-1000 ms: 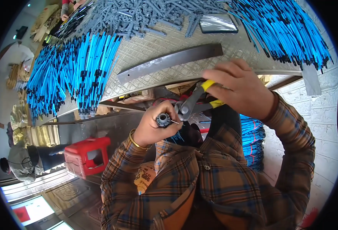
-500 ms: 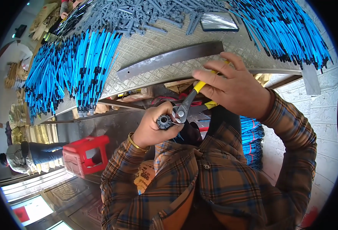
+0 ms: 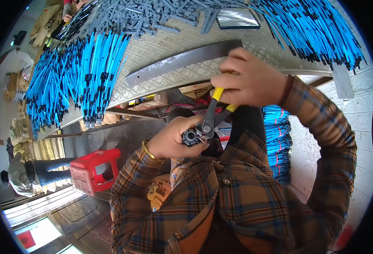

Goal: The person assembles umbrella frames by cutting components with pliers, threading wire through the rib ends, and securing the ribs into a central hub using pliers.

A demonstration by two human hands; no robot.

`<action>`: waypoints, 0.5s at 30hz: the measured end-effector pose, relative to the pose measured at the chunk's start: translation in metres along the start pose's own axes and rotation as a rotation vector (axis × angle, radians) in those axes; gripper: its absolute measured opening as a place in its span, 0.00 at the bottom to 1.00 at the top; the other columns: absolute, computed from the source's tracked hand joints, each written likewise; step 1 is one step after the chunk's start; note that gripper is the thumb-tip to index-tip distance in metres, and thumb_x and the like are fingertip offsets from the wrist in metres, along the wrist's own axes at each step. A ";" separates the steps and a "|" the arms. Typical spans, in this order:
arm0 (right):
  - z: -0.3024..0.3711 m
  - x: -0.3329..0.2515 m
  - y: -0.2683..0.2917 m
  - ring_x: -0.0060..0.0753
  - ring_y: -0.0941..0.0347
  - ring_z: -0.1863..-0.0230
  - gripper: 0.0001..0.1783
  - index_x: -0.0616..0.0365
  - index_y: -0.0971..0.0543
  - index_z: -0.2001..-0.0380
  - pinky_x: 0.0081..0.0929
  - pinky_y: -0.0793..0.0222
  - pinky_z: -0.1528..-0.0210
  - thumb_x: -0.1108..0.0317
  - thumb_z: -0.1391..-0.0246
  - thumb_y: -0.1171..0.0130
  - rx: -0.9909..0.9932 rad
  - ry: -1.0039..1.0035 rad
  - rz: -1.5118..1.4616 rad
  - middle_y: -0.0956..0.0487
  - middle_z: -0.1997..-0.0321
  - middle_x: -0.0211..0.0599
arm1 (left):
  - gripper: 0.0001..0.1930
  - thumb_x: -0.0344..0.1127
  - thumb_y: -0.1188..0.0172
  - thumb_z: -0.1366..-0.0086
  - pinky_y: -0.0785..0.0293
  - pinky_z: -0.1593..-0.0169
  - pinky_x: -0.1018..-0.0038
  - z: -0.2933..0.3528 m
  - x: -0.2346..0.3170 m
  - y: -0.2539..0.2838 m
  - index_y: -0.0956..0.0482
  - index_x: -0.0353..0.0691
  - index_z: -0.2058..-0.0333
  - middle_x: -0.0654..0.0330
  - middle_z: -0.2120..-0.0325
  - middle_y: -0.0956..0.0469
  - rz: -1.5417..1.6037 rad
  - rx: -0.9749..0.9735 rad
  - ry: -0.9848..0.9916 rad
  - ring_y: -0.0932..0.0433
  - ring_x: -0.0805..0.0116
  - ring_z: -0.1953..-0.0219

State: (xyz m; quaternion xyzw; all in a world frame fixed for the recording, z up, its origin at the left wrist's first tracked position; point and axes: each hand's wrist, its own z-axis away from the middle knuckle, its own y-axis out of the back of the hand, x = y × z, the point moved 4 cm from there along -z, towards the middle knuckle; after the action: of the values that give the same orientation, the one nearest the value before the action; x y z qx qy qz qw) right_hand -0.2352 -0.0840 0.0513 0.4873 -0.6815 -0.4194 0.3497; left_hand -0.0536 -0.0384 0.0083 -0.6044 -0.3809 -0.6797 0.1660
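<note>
My left hand [image 3: 167,137] is closed around a dark grey round plastic piece [image 3: 190,137] with a hole in its middle, held end up in front of my chest. Cutting pliers [image 3: 212,113] with yellow handles have their jaws right against that piece, where a thin light sliver, too small to name, shows. My right hand [image 3: 254,80] wraps round the handles from above, its fingers bent. The lower handle sticks out beneath the palm, apart from the upper one. Most of the grey piece is hidden inside my left hand.
A textured table [image 3: 161,48] curves ahead, bearing a metal bar [image 3: 182,61], a heap of grey plastic parts [image 3: 152,17] and a dark-edged flat device [image 3: 238,19]. Blue rod bundles lie left [image 3: 97,72] and right [image 3: 309,29]. A red stool [image 3: 95,169] stands left; people are at the far left.
My right hand's spread fingers have closed round the handles. The pliers and my left hand with the grey piece have shifted slightly right.
</note>
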 end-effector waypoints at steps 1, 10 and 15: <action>-0.003 0.006 -0.004 0.35 0.35 0.61 0.07 0.48 0.24 0.72 0.40 0.40 0.55 0.65 0.59 0.44 0.067 0.098 -0.001 0.30 0.60 0.28 | 0.09 0.23 0.40 0.53 0.31 0.70 0.79 -0.002 0.004 -0.004 0.30 0.38 0.73 0.65 0.77 0.25 0.031 -0.077 -0.005 0.27 0.78 0.74; 0.011 -0.006 0.002 0.36 0.33 0.59 0.09 0.50 0.24 0.71 0.37 0.36 0.55 0.66 0.60 0.42 -0.161 -0.093 -0.062 0.29 0.60 0.32 | 0.12 0.24 0.37 0.57 0.34 0.68 0.80 0.006 -0.006 0.004 0.31 0.40 0.74 0.65 0.75 0.29 0.039 0.124 0.008 0.30 0.78 0.73; 0.025 -0.019 -0.006 0.39 0.32 0.57 0.12 0.55 0.24 0.67 0.33 0.35 0.56 0.64 0.57 0.41 -0.470 -0.372 -0.507 0.29 0.60 0.37 | 0.12 0.23 0.37 0.56 0.35 0.67 0.80 0.007 -0.011 0.005 0.32 0.39 0.75 0.65 0.75 0.30 0.041 0.203 0.012 0.32 0.78 0.72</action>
State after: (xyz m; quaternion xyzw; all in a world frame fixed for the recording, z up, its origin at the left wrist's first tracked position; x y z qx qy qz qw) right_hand -0.2499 -0.0609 0.0340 0.4622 -0.4767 -0.7184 0.2075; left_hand -0.0434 -0.0394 -0.0006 -0.5881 -0.4346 -0.6375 0.2425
